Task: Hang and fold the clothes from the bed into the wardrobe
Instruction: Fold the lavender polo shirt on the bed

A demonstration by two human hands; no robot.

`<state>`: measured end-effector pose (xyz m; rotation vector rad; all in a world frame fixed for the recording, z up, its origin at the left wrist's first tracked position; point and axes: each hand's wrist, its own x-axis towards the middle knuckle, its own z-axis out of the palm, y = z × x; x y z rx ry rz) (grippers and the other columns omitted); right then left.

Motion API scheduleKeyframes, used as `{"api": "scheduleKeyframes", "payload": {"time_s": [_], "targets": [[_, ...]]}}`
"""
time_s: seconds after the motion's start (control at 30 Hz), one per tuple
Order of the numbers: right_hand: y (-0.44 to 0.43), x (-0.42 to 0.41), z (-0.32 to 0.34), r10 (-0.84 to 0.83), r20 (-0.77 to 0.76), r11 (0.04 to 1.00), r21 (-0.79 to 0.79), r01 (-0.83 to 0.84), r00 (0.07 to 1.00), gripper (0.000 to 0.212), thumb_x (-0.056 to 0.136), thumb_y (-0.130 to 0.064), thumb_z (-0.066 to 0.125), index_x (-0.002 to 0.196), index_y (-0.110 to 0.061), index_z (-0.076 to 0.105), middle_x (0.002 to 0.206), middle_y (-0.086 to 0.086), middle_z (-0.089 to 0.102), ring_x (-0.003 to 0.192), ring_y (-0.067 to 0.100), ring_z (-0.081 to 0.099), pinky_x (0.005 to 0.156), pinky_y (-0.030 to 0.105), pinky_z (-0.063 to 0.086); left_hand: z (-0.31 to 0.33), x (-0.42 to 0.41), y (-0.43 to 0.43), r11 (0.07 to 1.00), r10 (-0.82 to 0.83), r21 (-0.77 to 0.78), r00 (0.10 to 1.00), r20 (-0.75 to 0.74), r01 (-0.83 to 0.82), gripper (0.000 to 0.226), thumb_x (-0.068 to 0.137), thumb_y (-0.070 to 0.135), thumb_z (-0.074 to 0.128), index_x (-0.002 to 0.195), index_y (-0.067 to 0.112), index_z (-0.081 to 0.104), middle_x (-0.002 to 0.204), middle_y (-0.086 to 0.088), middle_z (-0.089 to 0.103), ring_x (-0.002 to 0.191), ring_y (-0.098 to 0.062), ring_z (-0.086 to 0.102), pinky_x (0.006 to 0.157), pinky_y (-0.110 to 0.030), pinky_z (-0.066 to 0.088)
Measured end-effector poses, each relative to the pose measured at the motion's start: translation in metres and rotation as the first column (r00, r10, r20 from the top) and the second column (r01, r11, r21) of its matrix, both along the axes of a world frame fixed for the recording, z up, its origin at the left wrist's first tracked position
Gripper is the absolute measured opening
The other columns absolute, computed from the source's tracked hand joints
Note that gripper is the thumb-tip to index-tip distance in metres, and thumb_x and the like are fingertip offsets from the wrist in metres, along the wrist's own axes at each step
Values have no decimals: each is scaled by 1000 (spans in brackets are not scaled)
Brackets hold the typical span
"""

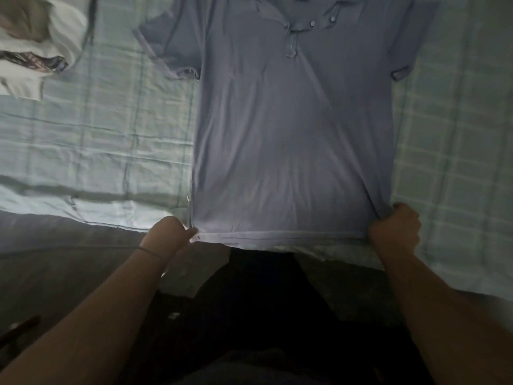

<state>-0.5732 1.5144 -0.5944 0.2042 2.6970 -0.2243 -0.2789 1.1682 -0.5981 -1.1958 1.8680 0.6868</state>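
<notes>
Polo shirt lies front-up on the bed, collar at the far end, hem at the near edge of the mattress. Colour: dull blue-lavender, thin soft fabric, short sleeves with banded cuffs spread out to both sides. Placket is open, flap hanging loose; two pale buttons visible near the collar. Body mostly flat, faint creases fanning up from the lower right corner where the cloth is bunched.

Left hand: fingers curled, pinching the shirt's lower left hem corner. Thin band on that wrist.
Right hand: closed fist gripping the lower right hem corner, fabric gathered into it.
Hem is stretched taut between the two hands, right at the bed edge.

Bedcover is pale green-white check, wrinkled. Pile of clothes at far left of the bed, well apart from the shirt: white fabric, something tan, a dark patterned strip. Frame is dim and a bit blurred, can't tell individual garments there.
</notes>
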Motion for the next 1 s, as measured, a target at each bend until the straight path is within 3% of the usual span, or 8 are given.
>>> {"api": "scheduleKeyframes", "payload": {"time_s": [0.07, 0.13, 0.27, 0.37, 0.6, 0.73, 0.87, 1.0], "targets": [[-22, 0, 7, 141, -19, 988, -65, -142, 990, 60, 77, -3, 66, 134, 3, 49, 133, 29, 48, 124, 46, 45, 102, 54, 36, 15, -13, -2, 994, 47, -99, 995, -89, -55, 22, 92, 37, 62, 85, 16, 64, 88, -9, 67, 92, -30, 64, 79, -35, 48], [-51, -2, 12, 318, -43, 939, -123, -321, 947, 59, 77, -3, 67, 133, 7, 49, 132, 32, 49, 124, 47, 46, 106, 51, 35, 26, -30, -2, 980, 98, -145, 965, -243, -136, 7, 90, 28, 58, 92, 21, 58, 92, -5, 65, 90, -29, 62, 78, -36, 47], [-121, 2, 16, 591, -57, 788, -174, -591, 805, 61, 75, -6, 65, 134, 6, 52, 133, 28, 55, 125, 45, 51, 110, 48, 37, 33, -65, -3, 992, -4, -116, 894, -448, -53, 33, 92, 18, 57, 125, 14, 53, 115, -12, 61, 106, -31, 58, 91, -42, 47], [-171, 10, 19, 649, -45, 724, -268, -635, 759, 65, 77, -6, 65, 140, 2, 50, 144, 24, 49, 135, 41, 45, 115, 46, 32, 36, -92, -11, 995, -49, -96, 871, -489, 2, 52, 95, 20, 58, 144, 13, 44, 142, -13, 51, 132, -31, 45, 109, -42, 36], [-290, -5, 15, 767, -132, 553, -361, -751, 628, 71, 79, -5, 62, 147, -7, 43, 152, 18, 41, 142, 34, 36, 117, 44, 32, 22, -167, -85, 981, -138, -194, 794, -592, 26, 62, 96, 22, 53, 153, 10, 32, 159, -14, 32, 151, -32, 19, 122, -46, 19], [-365, -22, 2, 795, -217, 478, -352, -805, 566, 70, 83, -7, 59, 150, -8, 39, 157, 16, 36, 146, 33, 31, 121, 41, 25, 11, -195, -153, 949, -200, -314, 715, -670, -30, 58, 93, 15, 55, 147, 4, 40, 154, -15, 39, 147, -34, 28, 122, -43, 19], [-433, -37, -13, 809, -287, 432, -303, -850, 513, 66, 85, -8, 57, 149, -4, 41, 156, 20, 36, 146, 36, 32, 122, 42, 22, -7, -208, -219, 916, -71, -306, 647, -759, -259, 51, 89, 9, 58, 138, -2, 48, 138, -23, 50, 129, -42, 46, 111, -48, 35], [-489, -48, -30, 798, -321, 439, -271, -857, 510, 67, 85, -9, 54, 150, -3, 39, 155, 21, 38, 145, 38, 33, 120, 46, 25, -33, -219, -282, 763, 376, -139, 608, -699, -631, 53, 92, 20, 60, 140, 8, 42, 134, -18, 49, 115, -36, 55, 93, -40, 46]]}}
